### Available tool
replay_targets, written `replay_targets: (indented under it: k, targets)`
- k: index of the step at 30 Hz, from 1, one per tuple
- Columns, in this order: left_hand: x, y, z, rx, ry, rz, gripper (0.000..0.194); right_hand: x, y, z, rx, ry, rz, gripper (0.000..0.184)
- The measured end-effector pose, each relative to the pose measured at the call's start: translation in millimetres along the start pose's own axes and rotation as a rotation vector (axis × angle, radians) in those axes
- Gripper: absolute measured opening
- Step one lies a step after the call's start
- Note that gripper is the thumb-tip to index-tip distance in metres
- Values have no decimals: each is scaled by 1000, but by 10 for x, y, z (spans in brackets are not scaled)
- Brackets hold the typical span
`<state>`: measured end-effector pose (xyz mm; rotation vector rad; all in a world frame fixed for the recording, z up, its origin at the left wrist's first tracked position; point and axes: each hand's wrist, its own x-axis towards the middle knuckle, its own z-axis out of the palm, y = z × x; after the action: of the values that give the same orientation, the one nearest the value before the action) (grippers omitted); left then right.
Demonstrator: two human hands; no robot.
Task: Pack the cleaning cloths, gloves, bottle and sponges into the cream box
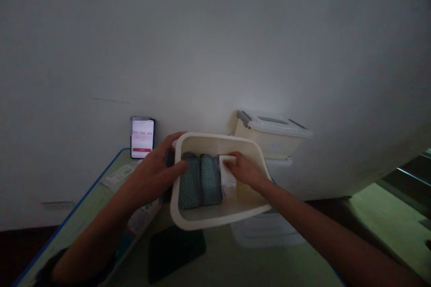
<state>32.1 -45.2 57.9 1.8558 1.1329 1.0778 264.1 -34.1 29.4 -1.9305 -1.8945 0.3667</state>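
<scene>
A cream plastic storage bin (pixel 218 224) is tilted toward me above the table. My left hand (pixel 153 175) grips its left rim, thumb over the edge and fingers around the outside. Two green patterned bundles (pixel 211 181), which look like rolled or folded cloths, lie side by side in the bin's left half. Beside them stands a white folded item (pixel 229 184); its kind is unclear. My right hand (pixel 247 169) reaches into the bin with closed fingers on the top of this white item.
A phone (pixel 142 139) showing a timer leans on the wall at the table's (pixel 215 264) back left. Behind the bin stands a lidded cream box (pixel 269 139). A clear lid (pixel 266 233), a dark flat pad (pixel 177 249) and a printed plastic pack (pixel 141 219) lie on the table.
</scene>
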Motion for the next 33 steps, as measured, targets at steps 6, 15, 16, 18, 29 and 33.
replay_targets:
  k: [6,15,16,18,29,33]
  targets:
    - [3,-11,-63,9,12,-32,58,-213,-130,-146,-278,24,-96,46]
    - [-18,-32,-60,-15,-57,-29,59,-362,-207,-145,-443,-157,-303,25]
    - [-19,-32,-53,-34,-58,-28,58,-355,-186,-144,-434,-199,-325,25]
    - [-20,-39,-47,-83,-63,-27,56,-345,-147,-146,-418,-261,-362,26]
    - [21,-104,-38,-132,-58,-53,55,-269,-19,-163,-491,-284,-295,29]
    - [8,-86,-15,-118,-99,-40,54,-262,11,-177,-531,-355,-262,24]
